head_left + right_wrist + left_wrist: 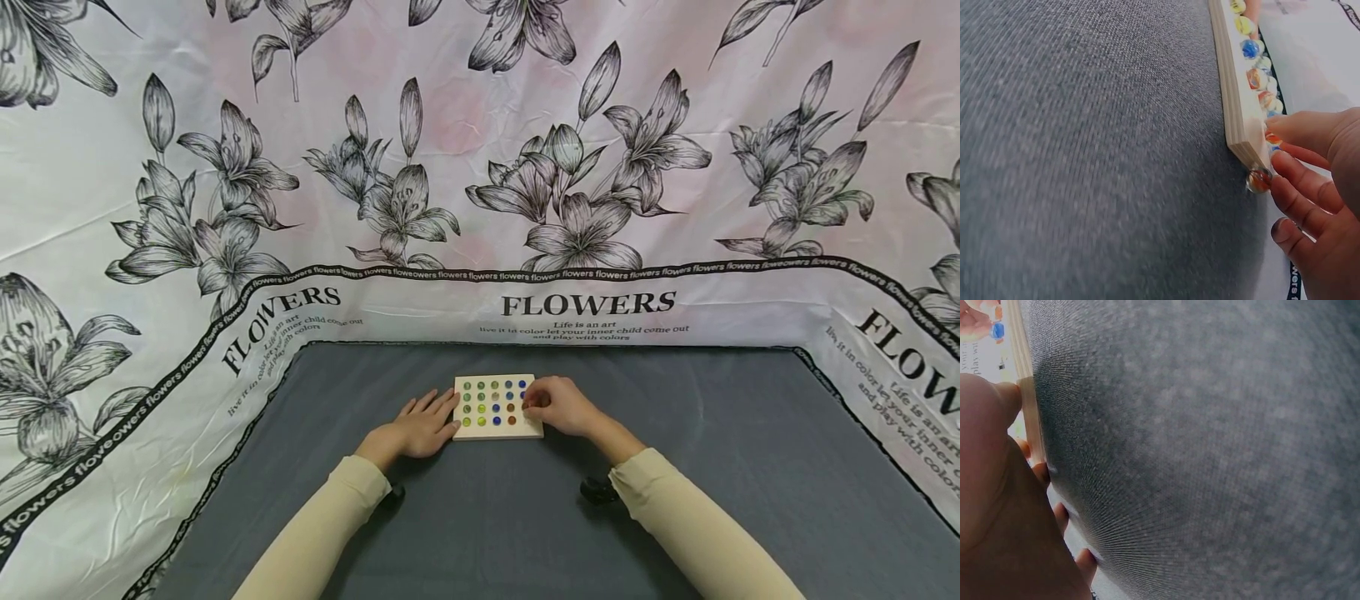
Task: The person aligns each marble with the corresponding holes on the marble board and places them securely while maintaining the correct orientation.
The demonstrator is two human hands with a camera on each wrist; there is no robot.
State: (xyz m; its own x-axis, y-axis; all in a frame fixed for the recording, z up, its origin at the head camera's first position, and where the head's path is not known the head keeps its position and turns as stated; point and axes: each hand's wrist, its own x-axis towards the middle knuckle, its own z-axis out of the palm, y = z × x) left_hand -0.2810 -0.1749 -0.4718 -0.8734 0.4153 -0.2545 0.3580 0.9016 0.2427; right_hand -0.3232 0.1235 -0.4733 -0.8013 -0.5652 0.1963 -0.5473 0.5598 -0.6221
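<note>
A pale wooden board [497, 430] lies on the grey cloth, its holes filled with green, blue, yellow and orange marbles [481, 397]. My left hand [438, 415] lies flat on the cloth. Its straight fingers rest against the board's left edge, and its thumb [1005, 395] presses the wood [1026, 394]. My right hand [531, 401] is curled over the board's right side. In the right wrist view its thumb and fingertips [1286, 164] pinch an orange marble [1259, 180] at the board's corner [1242, 140].
The grey cloth [712, 467] covers the table. A white sheet printed with flowers [585, 208] rises behind it and along both sides. Small dark wrist mounts [597, 490] sit under both sleeves.
</note>
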